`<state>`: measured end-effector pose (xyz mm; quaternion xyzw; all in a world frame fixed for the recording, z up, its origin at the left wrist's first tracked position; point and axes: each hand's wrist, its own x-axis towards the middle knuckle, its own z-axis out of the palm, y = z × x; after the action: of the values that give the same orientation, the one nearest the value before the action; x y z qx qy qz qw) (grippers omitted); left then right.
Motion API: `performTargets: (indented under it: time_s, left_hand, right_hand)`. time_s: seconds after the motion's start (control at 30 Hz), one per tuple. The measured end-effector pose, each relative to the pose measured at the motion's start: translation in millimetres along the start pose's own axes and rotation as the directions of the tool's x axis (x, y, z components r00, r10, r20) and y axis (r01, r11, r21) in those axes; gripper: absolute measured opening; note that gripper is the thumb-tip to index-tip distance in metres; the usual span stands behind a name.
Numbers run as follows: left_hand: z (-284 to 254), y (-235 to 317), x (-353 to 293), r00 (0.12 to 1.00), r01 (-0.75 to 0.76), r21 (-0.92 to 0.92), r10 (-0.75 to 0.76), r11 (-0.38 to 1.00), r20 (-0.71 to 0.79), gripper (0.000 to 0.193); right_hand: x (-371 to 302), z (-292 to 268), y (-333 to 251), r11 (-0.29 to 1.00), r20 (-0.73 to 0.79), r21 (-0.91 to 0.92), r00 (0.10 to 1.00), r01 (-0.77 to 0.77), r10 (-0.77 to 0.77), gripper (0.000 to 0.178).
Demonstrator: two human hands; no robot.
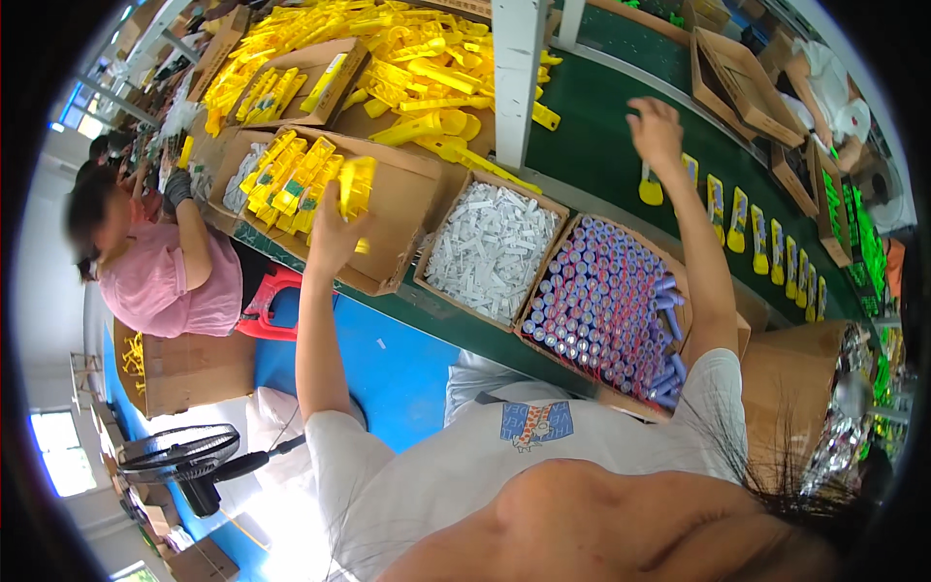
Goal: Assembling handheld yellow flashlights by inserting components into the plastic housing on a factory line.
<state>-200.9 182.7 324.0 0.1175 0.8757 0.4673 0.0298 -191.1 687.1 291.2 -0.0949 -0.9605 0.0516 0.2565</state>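
My left hand [335, 235] reaches over a cardboard box [402, 199] on the left. Its fingers close on a yellow plastic housing [357, 184], partly hidden by the hand. Beside it in the box lie several similar yellow housings [291, 179], some with small green circuit boards. Out over the green conveyor belt, my right hand [657, 131] is open with its fingers apart and nothing visible in them. Just below it a yellow unit [651, 187] lies on the belt. More yellow units [737, 218] with purple cells line the belt to the right.
Closest to my body stand a box of small white parts [495, 247] and a box of purple battery cells [601, 301] with red wires. Loose yellow housings [417, 73] pile up behind a white post [519, 87]. A co-worker in pink [175, 276] sits left, near a black fan [184, 456].
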Motion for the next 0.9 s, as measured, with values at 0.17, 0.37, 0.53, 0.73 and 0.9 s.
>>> performTargets:
  time_s: [0.17, 0.37, 0.53, 0.73, 0.9]
  left_hand:
    - [92.6, 40.1, -64.7, 0.839, 0.543, -0.831, -0.105, 0.122, 0.534, 0.023]
    - [117.9, 59.6, -123.9, 0.909, 0.371, -0.911, 0.132, 0.179, 0.396, 0.05]
    - [149.3, 48.3, -147.6, 0.969, -0.034, -0.789, 0.215, 0.614, 0.125, 0.047]
    - [153.9, 66.0, -149.1, 0.975, 0.201, -0.942, 0.042, 0.27, 0.22, 0.059]
    - [167.1, 64.2, -146.2, 0.928, 0.307, -0.883, 0.094, 0.355, 0.361, 0.053]
  right_hand:
    - [-118.3, -90.9, -171.4, 0.375, -0.152, 0.7, 0.64, 0.607, -0.753, 0.062]
    - [-176.3, -99.7, -176.6, 0.237, 0.26, 0.959, 0.808, -0.153, -0.528, 0.013]
    - [-178.5, -126.9, -198.1, 0.358, 0.406, 0.893, 0.835, -0.274, -0.372, 0.014]
    - [-211.0, -121.0, -199.9, 0.612, 0.011, 0.768, 0.951, 0.191, -0.31, 0.016]
    - [-227.3, -125.6, -179.1, 0.536, 0.198, 0.844, 0.937, -0.015, -0.286, 0.012]
